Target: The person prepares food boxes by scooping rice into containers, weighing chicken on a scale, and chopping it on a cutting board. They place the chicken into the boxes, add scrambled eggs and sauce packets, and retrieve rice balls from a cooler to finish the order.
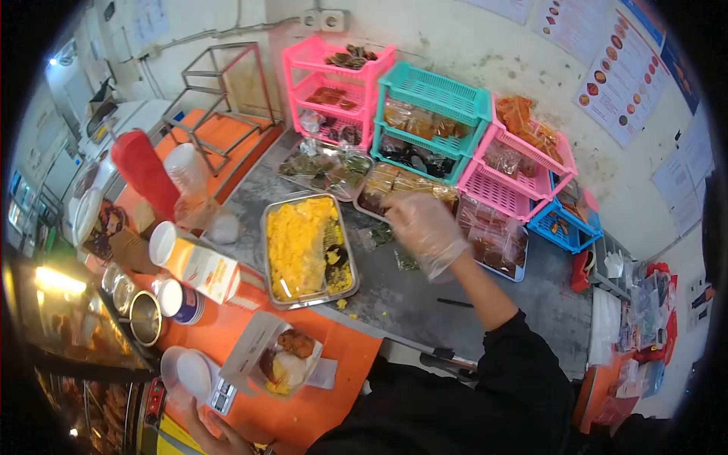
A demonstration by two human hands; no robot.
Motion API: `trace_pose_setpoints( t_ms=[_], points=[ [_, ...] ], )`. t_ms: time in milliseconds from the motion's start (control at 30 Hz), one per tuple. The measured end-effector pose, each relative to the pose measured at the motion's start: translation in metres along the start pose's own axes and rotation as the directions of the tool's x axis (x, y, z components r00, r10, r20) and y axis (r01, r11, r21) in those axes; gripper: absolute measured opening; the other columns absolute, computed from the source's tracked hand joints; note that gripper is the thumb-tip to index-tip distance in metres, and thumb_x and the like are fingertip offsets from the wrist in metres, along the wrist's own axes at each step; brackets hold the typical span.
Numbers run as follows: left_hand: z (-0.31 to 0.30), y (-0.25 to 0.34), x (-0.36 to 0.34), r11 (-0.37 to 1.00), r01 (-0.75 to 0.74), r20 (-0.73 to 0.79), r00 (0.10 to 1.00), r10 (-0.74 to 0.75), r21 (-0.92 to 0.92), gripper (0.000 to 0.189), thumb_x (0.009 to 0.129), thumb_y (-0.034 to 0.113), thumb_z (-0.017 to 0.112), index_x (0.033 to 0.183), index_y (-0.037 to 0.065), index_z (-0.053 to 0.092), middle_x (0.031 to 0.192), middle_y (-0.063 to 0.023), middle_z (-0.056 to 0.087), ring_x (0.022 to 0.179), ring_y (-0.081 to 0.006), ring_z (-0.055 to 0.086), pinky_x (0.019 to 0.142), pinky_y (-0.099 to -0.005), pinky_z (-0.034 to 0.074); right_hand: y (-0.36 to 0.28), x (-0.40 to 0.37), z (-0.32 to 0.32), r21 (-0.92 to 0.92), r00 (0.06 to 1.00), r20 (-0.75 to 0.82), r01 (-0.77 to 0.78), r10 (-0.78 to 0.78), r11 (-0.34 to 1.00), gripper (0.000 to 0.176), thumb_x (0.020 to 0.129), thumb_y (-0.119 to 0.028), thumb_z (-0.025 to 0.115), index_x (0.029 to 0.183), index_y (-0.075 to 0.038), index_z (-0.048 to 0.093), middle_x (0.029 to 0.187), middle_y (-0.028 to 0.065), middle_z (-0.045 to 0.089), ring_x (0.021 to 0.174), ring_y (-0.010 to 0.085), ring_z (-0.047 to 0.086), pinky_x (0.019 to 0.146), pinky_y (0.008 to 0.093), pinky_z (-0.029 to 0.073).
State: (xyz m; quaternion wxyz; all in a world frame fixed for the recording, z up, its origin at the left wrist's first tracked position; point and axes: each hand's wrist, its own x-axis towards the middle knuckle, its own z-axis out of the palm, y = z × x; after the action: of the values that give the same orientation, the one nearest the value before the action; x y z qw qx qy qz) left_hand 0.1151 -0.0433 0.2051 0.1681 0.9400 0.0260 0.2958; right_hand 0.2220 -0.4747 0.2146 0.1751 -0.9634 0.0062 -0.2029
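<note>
My right hand [426, 231], in a clear plastic glove, reaches over the near edge of a metal tray of small packets [371, 186]. Its fingers are bunched together, and their tips are hidden against the packets. Small bags of green leaves [377, 236] lie on the grey table just beside it. Low on the left, my left hand [208, 434] rests with fingers apart, close to a small scale [222, 396] and a clear plastic bowl [173, 371]. An open paper box [254, 345] holding rice, a brown fried piece and other food stands on the orange surface.
A metal tray [267, 254] of yellow rice with a spoon in it sits left of centre. Pink [334, 95] and turquoise [432, 98] stacked baskets with packets line the wall. Cups, a metal bowl [145, 318] and a red bottle [144, 171] crowd the left side.
</note>
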Motion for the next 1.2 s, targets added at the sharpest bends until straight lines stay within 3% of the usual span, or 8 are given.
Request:
trace_pose_setpoints(
  t_ms=[200,267,333,567,633,967,1033,1200],
  points=[
    [0.061,0.061,0.011,0.935,-0.069,0.428,0.876,0.223,-0.347,0.043,0.094,0.03,0.047,0.129,0.005,0.047,0.117,-0.0205,0.056,0.103,-0.036,0.055,0.088,-0.0428,0.045,0.132,-0.004,-0.005,-0.5,0.656,0.55,-0.238,0.517,0.833,0.024,0.076,-0.017,0.054,0.087,-0.001,0.068,0.1,0.0217,0.063,0.093,0.0333,0.062,0.082,0.0413,0.048],
    [0.077,0.069,0.001,0.844,-0.482,0.671,0.548,0.5,-0.236,0.052,0.093,0.027,0.049,0.138,0.006,0.033,0.12,-0.0239,0.053,0.108,-0.0386,0.052,0.088,-0.0447,0.044,0.213,-0.024,0.059,-0.332,0.54,0.686,-0.365,0.488,0.87,0.026,0.077,-0.019,0.054,0.091,-0.001,0.068,0.101,0.0218,0.063,0.094,0.0335,0.062,0.084,0.0415,0.047],
    [0.078,0.11,0.015,0.943,-0.255,0.846,0.434,0.31,-0.215,0.055,0.092,0.026,0.05,0.14,0.007,0.029,0.123,-0.0254,0.05,0.11,-0.0403,0.05,0.087,-0.0454,0.044,0.264,-0.053,0.086,-0.178,0.43,0.787,-0.529,0.443,0.83,0.029,0.079,-0.021,0.054,0.095,-0.001,0.067,0.103,0.0218,0.062,0.095,0.0336,0.062,0.085,0.0416,0.047],
    [0.127,0.132,-0.009,0.889,-0.024,0.85,0.283,0.445,-0.457,0.055,0.089,0.02,0.056,0.135,0.003,0.033,0.124,-0.0286,0.047,0.11,-0.0431,0.049,0.082,-0.0461,0.045,0.344,-0.168,0.065,-0.566,0.488,-0.084,-0.741,0.869,0.361,0.042,0.088,-0.043,0.046,0.099,-0.009,0.067,0.105,0.0192,0.063,0.101,0.0353,0.058,0.085,0.0435,0.047],
    [0.149,0.131,-0.013,0.89,-0.085,0.863,0.219,0.456,-0.448,0.064,0.082,0.018,0.06,0.136,0.001,0.031,0.124,-0.023,0.05,0.111,-0.0388,0.051,0.092,-0.0411,0.041,0.284,-0.14,0.015,-0.54,0.562,0.149,-0.643,0.814,0.543,0.049,0.087,-0.047,0.048,0.108,-0.006,0.063,0.107,0.0189,0.061,0.099,0.0365,0.057,0.087,0.0448,0.045],
    [0.171,0.216,0.014,0.809,-0.301,0.819,0.13,0.559,-0.504,0.067,0.084,0.027,0.058,0.139,0.003,0.027,0.129,-0.0246,0.044,0.116,-0.0392,0.045,0.094,-0.0456,0.038,0.277,-0.171,0.097,-0.1,0.534,-0.126,-0.845,0.836,0.525,0.037,0.085,-0.036,0.055,0.099,-0.003,0.061,0.099,0.0199,0.061,0.095,0.0351,0.057,0.083,0.0462,0.043],
    [0.17,0.23,0.005,0.783,-0.287,0.796,0.099,0.598,-0.552,0.067,0.085,0.027,0.057,0.139,0.003,0.027,0.129,-0.0242,0.044,0.117,-0.039,0.044,0.095,-0.0454,0.038,0.28,-0.188,0.097,0.166,0.554,-0.574,-0.643,0.603,0.748,0.029,0.089,-0.03,0.052,0.09,-0.002,0.058,0.087,0.0176,0.06,0.084,0.0306,0.057,0.076,0.0442,0.043],
    [0.186,0.236,-0.023,0.718,-0.232,0.744,-0.048,0.666,-0.657,0.065,0.085,0.026,0.057,0.138,0.004,0.027,0.127,-0.0212,0.046,0.117,-0.0384,0.045,0.096,-0.0443,0.037,0.33,-0.251,0.037,0.918,0.234,-0.238,-0.263,0.943,0.297,0.035,0.088,-0.039,0.055,0.098,-0.005,0.057,0.081,0.0035,0.056,0.073,0.0172,0.054,0.069,0.0324,0.045]
  ],
)
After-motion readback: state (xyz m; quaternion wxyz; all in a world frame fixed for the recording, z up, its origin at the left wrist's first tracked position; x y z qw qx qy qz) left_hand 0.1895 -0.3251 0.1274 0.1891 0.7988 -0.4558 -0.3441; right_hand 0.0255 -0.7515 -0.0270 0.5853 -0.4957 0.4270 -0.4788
